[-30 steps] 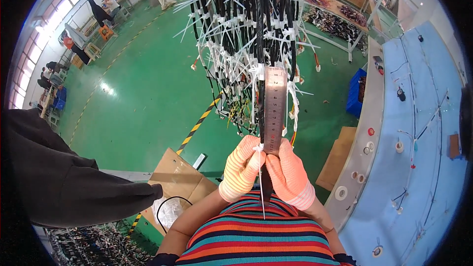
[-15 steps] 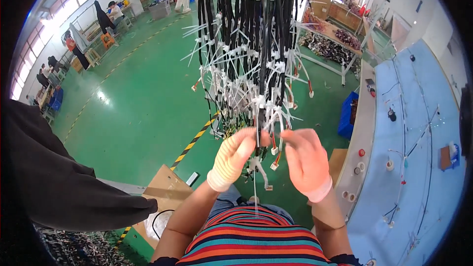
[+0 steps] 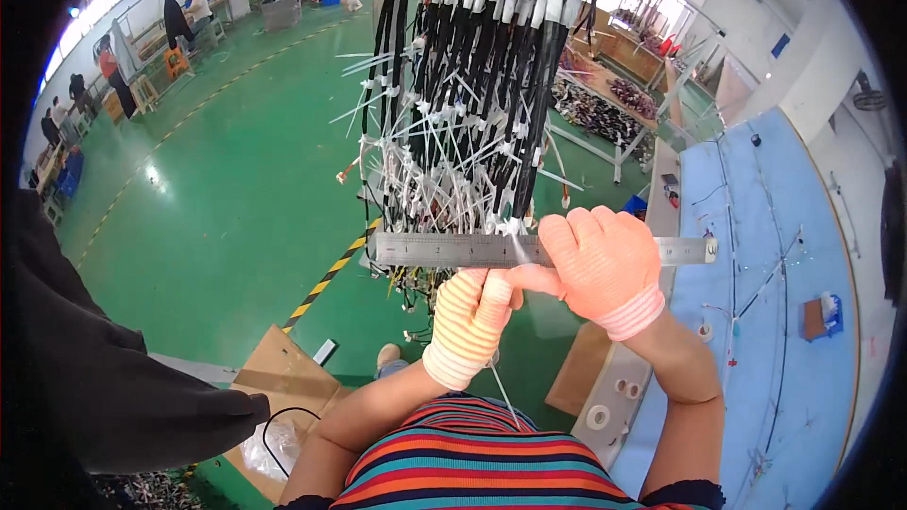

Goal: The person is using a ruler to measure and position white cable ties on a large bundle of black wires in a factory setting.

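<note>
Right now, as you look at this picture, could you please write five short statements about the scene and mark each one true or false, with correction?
1. The right grip is on the metal ruler. True.
2. The ruler stands upright in the picture. False: it lies crosswise, in front of the hanging cables.
3. The left grip is gloved. True.
4. The left grip is above the ruler. False: it is below it in the picture.
5. The blue board is right of the cables. True.
</note>
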`<state>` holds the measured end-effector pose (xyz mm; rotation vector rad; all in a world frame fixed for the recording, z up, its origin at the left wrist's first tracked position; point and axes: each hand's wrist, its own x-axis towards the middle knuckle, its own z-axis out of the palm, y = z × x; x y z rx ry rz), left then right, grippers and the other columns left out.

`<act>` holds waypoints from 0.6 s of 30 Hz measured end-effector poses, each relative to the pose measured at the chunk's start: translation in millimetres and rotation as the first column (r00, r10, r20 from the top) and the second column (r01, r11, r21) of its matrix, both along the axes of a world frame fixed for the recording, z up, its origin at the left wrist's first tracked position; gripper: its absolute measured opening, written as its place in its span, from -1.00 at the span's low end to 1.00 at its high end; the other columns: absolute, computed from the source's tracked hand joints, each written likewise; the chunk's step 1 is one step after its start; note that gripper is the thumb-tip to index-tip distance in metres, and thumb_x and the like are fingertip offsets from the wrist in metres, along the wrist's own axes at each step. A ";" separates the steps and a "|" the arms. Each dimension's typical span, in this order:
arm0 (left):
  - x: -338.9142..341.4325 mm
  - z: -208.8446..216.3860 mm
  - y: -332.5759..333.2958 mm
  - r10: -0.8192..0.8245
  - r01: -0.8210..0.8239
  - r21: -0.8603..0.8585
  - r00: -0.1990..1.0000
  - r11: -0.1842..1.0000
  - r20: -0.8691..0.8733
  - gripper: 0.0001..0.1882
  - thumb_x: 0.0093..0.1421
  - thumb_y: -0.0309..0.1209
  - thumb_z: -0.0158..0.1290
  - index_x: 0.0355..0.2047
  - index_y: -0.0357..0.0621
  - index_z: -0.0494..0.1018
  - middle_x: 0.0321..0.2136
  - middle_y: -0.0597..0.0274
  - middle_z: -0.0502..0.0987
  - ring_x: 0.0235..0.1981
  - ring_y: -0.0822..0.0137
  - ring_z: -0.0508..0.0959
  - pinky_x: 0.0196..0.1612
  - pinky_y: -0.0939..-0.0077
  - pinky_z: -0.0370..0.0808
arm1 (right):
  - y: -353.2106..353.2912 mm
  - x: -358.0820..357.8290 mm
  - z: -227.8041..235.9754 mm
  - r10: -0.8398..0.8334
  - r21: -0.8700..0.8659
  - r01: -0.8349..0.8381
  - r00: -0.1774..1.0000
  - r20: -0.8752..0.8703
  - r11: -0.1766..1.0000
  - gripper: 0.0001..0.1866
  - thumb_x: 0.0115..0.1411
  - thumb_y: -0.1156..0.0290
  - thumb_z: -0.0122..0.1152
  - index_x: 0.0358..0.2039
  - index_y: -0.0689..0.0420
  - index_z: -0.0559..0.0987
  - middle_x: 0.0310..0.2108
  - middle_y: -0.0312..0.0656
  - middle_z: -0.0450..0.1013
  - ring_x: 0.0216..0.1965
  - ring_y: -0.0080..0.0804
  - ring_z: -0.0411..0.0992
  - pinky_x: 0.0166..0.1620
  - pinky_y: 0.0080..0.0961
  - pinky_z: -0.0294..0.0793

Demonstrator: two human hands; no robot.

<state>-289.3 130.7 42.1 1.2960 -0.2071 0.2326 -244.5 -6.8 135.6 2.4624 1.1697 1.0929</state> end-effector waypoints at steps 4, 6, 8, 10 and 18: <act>-0.3 -4.0 -3.6 0.073 -0.073 -0.014 0.997 0.997 0.005 -0.68 0.28 -0.26 -0.15 -0.46 -0.18 0.47 -0.68 0.34 0.38 -0.64 0.50 0.34 -0.55 0.57 0.29 | 2.1 -0.8 4.3 -0.049 -0.044 0.048 0.999 -0.004 0.998 -0.51 -0.16 -0.21 0.17 -0.59 -0.02 0.38 -0.70 -0.38 0.14 -0.67 -0.47 0.21 -0.62 -0.54 0.14; 0.3 -1.5 -4.0 0.090 -0.090 0.012 0.996 0.996 0.017 -0.73 0.28 -0.32 -0.17 -0.38 -0.17 0.50 -0.67 0.32 0.40 -0.63 0.48 0.33 -0.53 0.56 0.30 | 2.2 1.0 1.1 -0.065 -0.050 0.065 0.998 0.011 0.997 -0.50 -0.17 -0.21 0.18 -0.61 -0.02 0.36 -0.71 -0.37 0.12 -0.68 -0.47 0.20 -0.63 -0.54 0.12; -0.8 10.6 -3.1 0.123 -0.126 0.053 0.991 0.991 0.052 -0.75 0.28 -0.39 -0.18 -0.32 -0.13 0.52 -0.65 0.30 0.42 -0.65 0.45 0.31 -0.53 0.54 0.30 | 3.0 3.6 -3.4 -0.094 -0.005 0.094 0.995 0.019 0.996 -0.50 -0.19 -0.20 0.20 -0.63 -0.02 0.33 -0.73 -0.36 0.08 -0.70 -0.47 0.18 -0.65 -0.54 0.10; -1.5 8.8 -4.8 0.122 -0.126 0.052 0.990 0.991 0.072 -0.76 0.27 -0.41 -0.17 -0.32 -0.09 0.52 -0.65 0.29 0.41 -0.66 0.44 0.30 -0.53 0.54 0.30 | 3.5 2.5 -4.9 -0.108 -0.012 0.108 0.994 0.001 0.994 -0.49 -0.16 -0.21 0.15 -0.64 0.00 0.33 -0.73 -0.33 0.08 -0.70 -0.42 0.18 -0.64 -0.50 0.12; 3.0 -5.7 0.9 -0.111 0.110 -0.061 0.994 0.992 -0.015 -0.71 0.29 -0.27 -0.17 -0.46 -0.20 0.38 -0.70 0.34 0.32 -0.68 0.49 0.29 -0.61 0.57 0.22 | -8.5 12.9 -9.4 0.116 0.118 -0.097 0.978 -0.172 0.988 -0.44 -0.09 -0.23 0.06 -0.61 0.11 0.38 -0.71 -0.25 0.18 -0.70 -0.31 0.21 -0.65 -0.43 0.15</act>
